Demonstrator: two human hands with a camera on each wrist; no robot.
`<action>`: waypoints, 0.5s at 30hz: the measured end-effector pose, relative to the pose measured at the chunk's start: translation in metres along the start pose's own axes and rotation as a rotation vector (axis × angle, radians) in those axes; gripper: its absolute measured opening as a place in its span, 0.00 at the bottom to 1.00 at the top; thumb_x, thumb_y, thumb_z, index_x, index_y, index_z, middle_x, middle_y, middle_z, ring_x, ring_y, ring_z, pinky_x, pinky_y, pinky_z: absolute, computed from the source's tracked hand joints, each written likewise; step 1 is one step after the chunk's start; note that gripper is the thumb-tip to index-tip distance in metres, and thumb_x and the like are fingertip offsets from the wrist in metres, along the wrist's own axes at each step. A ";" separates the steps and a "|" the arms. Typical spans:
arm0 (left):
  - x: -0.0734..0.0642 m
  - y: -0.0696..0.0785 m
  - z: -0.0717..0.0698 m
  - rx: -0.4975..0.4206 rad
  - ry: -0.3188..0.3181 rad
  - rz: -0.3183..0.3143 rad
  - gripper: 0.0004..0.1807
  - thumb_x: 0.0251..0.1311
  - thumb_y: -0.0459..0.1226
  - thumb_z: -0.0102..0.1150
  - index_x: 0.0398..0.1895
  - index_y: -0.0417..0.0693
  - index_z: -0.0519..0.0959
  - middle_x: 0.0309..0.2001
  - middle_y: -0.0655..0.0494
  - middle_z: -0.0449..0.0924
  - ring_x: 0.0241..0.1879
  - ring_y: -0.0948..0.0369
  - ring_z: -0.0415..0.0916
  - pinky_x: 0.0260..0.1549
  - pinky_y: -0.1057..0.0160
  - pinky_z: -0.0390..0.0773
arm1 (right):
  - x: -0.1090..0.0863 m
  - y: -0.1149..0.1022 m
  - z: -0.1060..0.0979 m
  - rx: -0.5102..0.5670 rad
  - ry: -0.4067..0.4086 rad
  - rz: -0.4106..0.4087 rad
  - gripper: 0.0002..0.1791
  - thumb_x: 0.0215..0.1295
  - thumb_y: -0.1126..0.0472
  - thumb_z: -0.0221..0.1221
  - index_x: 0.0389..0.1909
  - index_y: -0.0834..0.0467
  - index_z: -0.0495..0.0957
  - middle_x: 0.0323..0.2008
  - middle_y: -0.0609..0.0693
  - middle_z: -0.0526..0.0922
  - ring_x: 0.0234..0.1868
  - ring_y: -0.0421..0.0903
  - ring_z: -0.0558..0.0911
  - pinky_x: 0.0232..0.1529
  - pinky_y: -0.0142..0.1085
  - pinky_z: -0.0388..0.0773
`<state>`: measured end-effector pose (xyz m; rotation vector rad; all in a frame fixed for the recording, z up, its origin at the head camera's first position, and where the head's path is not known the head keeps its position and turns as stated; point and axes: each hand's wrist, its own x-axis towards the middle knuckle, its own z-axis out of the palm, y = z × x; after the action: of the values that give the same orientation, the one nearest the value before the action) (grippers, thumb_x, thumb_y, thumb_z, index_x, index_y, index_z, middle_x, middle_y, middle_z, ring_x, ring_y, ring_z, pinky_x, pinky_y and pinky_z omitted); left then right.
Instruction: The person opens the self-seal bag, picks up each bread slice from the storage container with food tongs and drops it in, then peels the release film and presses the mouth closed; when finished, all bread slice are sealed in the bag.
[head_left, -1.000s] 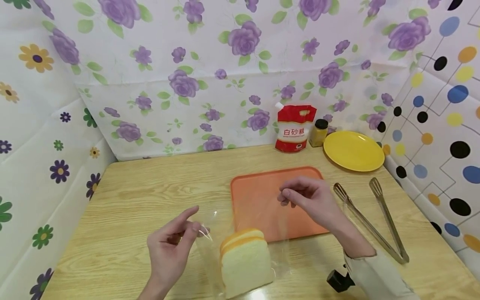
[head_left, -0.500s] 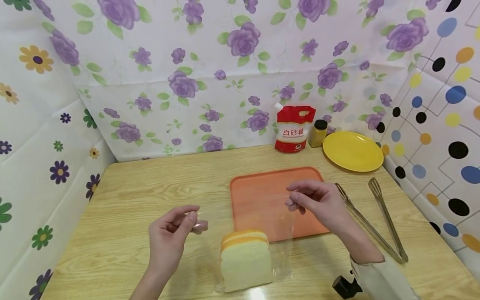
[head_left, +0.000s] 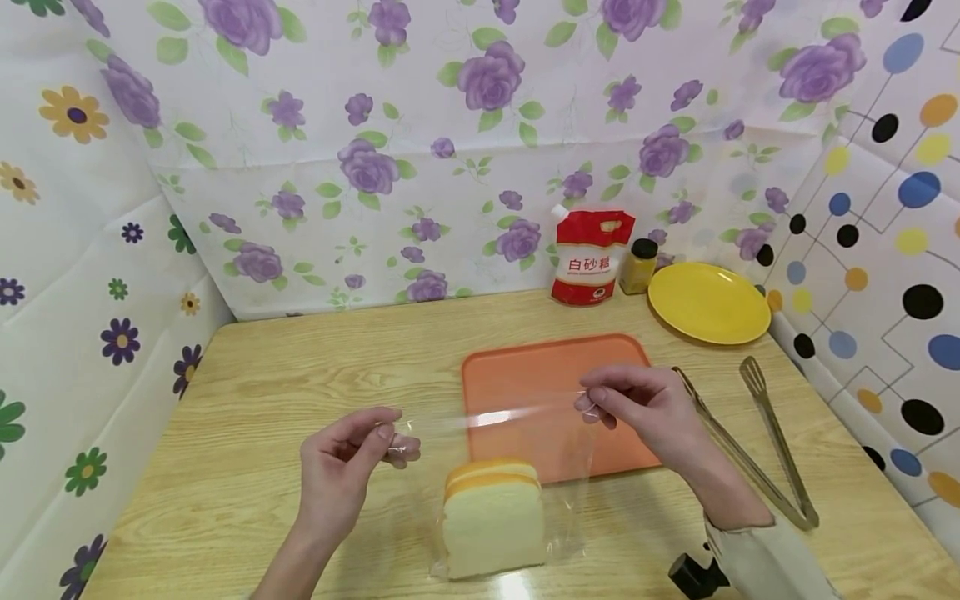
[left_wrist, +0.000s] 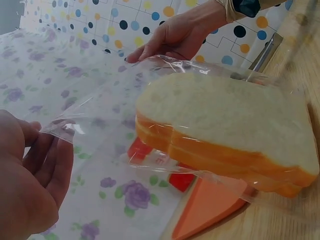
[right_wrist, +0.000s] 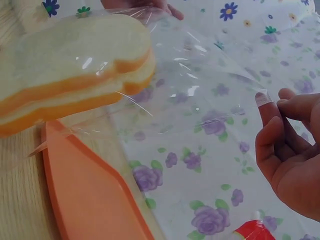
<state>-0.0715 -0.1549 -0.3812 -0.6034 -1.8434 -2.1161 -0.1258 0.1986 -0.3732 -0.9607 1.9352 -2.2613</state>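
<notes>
Slices of bread stand together inside a clear plastic bag, just in front of the orange tray. My left hand pinches the bag's top left corner between thumb and fingers. At the top right corner, my right hand pinches the film in the same way. The bag's mouth is stretched between both hands. From the left wrist view, the bread shows its pale face and orange crust through the film. In the right wrist view a bit of film covers a fingertip of the right hand.
Metal tongs lie spread to the right of the tray, by the right forearm. Behind stand a red and white sugar pouch, a jar with a black lid and a yellow plate. Patterned cloth walls border the wooden table.
The right hand has moved right and slightly down, and the bag's top edge is now stretched straight between the hands. The bread sits a little more upright. Tray and tongs have stayed put.
</notes>
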 end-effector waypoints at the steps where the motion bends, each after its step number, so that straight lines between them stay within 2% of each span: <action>1: 0.000 0.000 0.000 -0.017 -0.007 0.013 0.13 0.67 0.18 0.49 0.45 0.34 0.82 0.31 0.49 0.88 0.29 0.56 0.87 0.27 0.61 0.85 | 0.000 0.000 0.000 -0.001 -0.003 -0.006 0.09 0.69 0.78 0.54 0.44 0.71 0.81 0.35 0.56 0.88 0.33 0.45 0.87 0.30 0.32 0.80; 4: 0.001 -0.002 0.001 -0.056 -0.033 0.043 0.15 0.67 0.16 0.47 0.44 0.35 0.82 0.32 0.48 0.87 0.30 0.57 0.87 0.28 0.63 0.84 | -0.002 0.000 -0.001 -0.021 -0.001 -0.003 0.08 0.69 0.79 0.54 0.41 0.71 0.81 0.35 0.56 0.87 0.33 0.45 0.86 0.30 0.32 0.80; 8: 0.002 -0.003 0.000 -0.055 -0.064 0.058 0.13 0.67 0.15 0.45 0.41 0.31 0.80 0.34 0.49 0.87 0.31 0.58 0.86 0.28 0.63 0.84 | -0.005 -0.002 -0.002 -0.092 0.007 0.008 0.09 0.67 0.80 0.55 0.40 0.68 0.83 0.36 0.54 0.87 0.32 0.44 0.84 0.31 0.32 0.80; 12: 0.003 -0.005 -0.002 -0.081 -0.100 0.055 0.11 0.69 0.17 0.42 0.40 0.28 0.77 0.35 0.51 0.86 0.34 0.59 0.85 0.30 0.62 0.84 | -0.007 -0.003 -0.003 -0.183 -0.010 -0.022 0.12 0.65 0.81 0.56 0.40 0.66 0.83 0.36 0.51 0.87 0.30 0.44 0.81 0.30 0.31 0.80; 15: 0.004 -0.007 -0.002 -0.118 -0.123 0.067 0.10 0.70 0.19 0.39 0.40 0.24 0.74 0.35 0.52 0.85 0.35 0.60 0.84 0.30 0.63 0.83 | -0.008 -0.003 -0.003 -0.206 -0.035 -0.049 0.12 0.64 0.82 0.57 0.41 0.66 0.83 0.37 0.52 0.87 0.32 0.44 0.82 0.31 0.31 0.81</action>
<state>-0.0782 -0.1558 -0.3860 -0.8283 -1.7417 -2.2000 -0.1191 0.2054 -0.3742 -1.0706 2.1857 -2.0844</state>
